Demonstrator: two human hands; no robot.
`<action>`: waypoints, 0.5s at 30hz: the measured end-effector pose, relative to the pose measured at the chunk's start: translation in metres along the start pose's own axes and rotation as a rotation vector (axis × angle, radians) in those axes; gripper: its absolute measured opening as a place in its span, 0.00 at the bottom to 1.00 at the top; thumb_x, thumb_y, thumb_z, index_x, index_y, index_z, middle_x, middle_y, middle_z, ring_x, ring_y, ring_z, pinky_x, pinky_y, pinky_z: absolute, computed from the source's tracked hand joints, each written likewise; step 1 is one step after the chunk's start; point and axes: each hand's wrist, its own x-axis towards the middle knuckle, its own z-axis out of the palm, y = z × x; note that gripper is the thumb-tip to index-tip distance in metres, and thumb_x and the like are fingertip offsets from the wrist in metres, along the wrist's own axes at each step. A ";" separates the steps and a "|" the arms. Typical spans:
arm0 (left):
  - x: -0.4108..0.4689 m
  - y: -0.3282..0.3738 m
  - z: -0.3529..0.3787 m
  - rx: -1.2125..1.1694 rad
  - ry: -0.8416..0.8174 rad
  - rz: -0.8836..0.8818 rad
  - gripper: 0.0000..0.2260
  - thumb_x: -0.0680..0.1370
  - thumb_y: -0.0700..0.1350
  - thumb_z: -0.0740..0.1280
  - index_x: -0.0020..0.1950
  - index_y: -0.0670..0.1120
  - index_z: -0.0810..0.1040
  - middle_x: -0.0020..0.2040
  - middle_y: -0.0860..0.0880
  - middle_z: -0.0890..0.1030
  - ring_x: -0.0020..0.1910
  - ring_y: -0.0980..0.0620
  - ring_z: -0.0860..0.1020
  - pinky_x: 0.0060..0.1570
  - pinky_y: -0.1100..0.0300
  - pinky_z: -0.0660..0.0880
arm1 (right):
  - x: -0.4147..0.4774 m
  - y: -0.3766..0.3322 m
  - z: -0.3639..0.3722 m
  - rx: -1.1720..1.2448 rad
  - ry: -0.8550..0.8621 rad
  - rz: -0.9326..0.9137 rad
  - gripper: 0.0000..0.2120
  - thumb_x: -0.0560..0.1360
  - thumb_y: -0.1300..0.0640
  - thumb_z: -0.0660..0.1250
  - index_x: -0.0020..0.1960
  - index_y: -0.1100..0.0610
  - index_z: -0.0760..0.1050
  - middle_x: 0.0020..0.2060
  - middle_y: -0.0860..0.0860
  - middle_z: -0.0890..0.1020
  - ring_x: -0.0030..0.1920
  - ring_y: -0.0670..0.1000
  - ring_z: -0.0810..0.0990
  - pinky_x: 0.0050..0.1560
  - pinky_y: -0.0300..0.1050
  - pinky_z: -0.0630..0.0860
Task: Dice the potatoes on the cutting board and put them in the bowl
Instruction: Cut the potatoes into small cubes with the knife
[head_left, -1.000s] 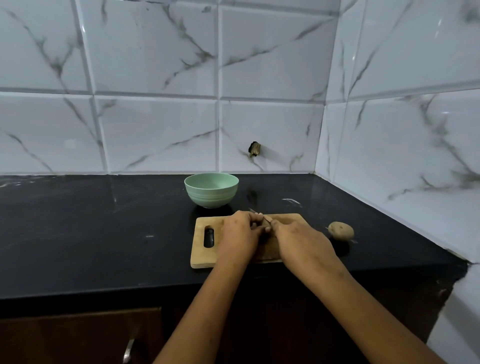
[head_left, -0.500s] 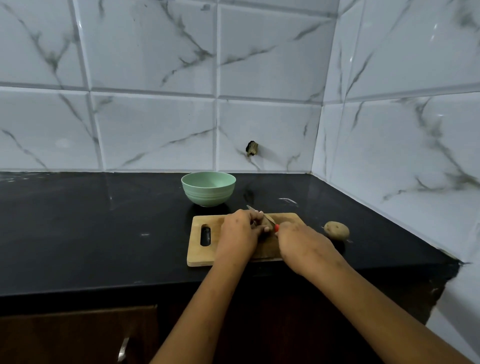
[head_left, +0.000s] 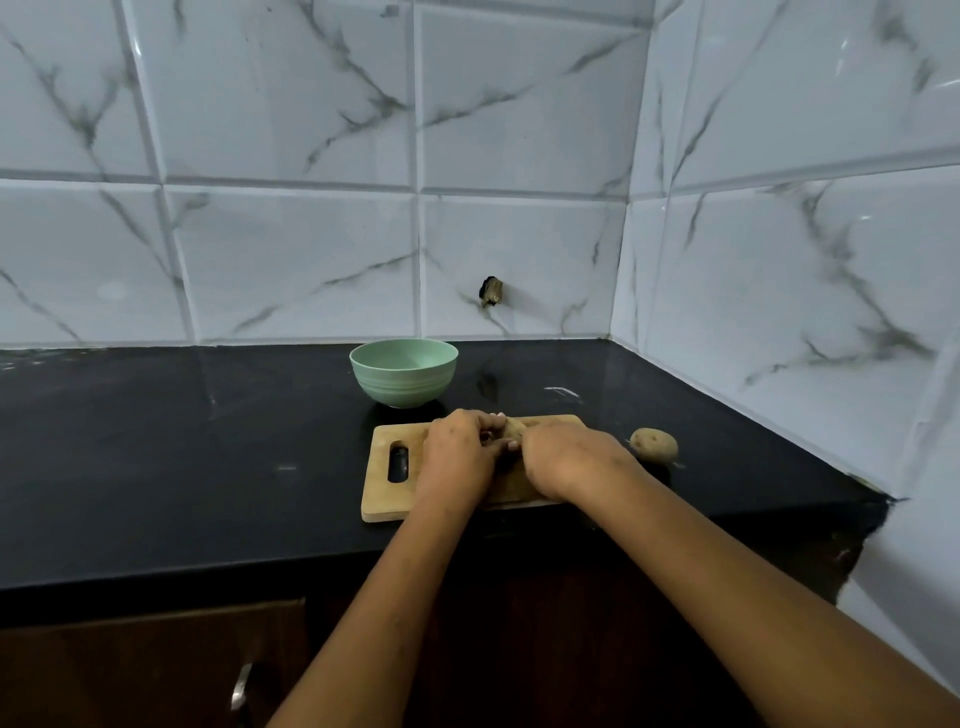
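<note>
A wooden cutting board (head_left: 383, 493) lies on the black counter, just in front of a light green bowl (head_left: 404, 374) whose visible inside shows nothing. My left hand (head_left: 457, 452) curls over a brown potato (head_left: 515, 427) at the board's far edge; only a sliver of the potato shows. My right hand (head_left: 571, 457) sits close against it on the board, fingers curled, with the knife it held a moment ago hidden beneath it. A second whole potato (head_left: 653, 444) rests on the counter to the right of the board.
Tiled walls close in the counter at the back and the right, meeting in a corner. The counter's front edge (head_left: 208, 577) runs below the board, above a wooden cabinet with a metal handle (head_left: 240, 686). Bare black counter stretches to the left.
The knife blade that stuck up between my hands has dropped out of sight. Both hands stay together on the board, over the potato.
</note>
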 end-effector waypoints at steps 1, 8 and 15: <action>0.000 0.000 0.000 -0.004 0.002 -0.010 0.13 0.74 0.45 0.71 0.59 0.47 0.81 0.59 0.51 0.81 0.57 0.55 0.77 0.54 0.67 0.69 | -0.005 0.002 0.000 -0.008 -0.029 -0.010 0.14 0.78 0.63 0.59 0.61 0.57 0.74 0.55 0.54 0.79 0.54 0.54 0.78 0.50 0.47 0.73; 0.004 -0.004 0.004 -0.076 -0.012 -0.039 0.17 0.72 0.46 0.74 0.60 0.47 0.80 0.58 0.51 0.81 0.55 0.56 0.78 0.53 0.66 0.71 | -0.005 0.009 0.009 0.044 -0.118 0.032 0.17 0.77 0.64 0.61 0.66 0.60 0.72 0.60 0.57 0.76 0.58 0.57 0.76 0.55 0.49 0.72; 0.005 -0.011 0.006 -0.093 0.022 -0.064 0.23 0.69 0.50 0.76 0.61 0.47 0.78 0.58 0.51 0.79 0.56 0.57 0.77 0.53 0.66 0.71 | 0.008 0.005 0.010 0.066 -0.142 0.033 0.26 0.78 0.63 0.62 0.74 0.52 0.62 0.64 0.57 0.72 0.61 0.57 0.74 0.59 0.50 0.72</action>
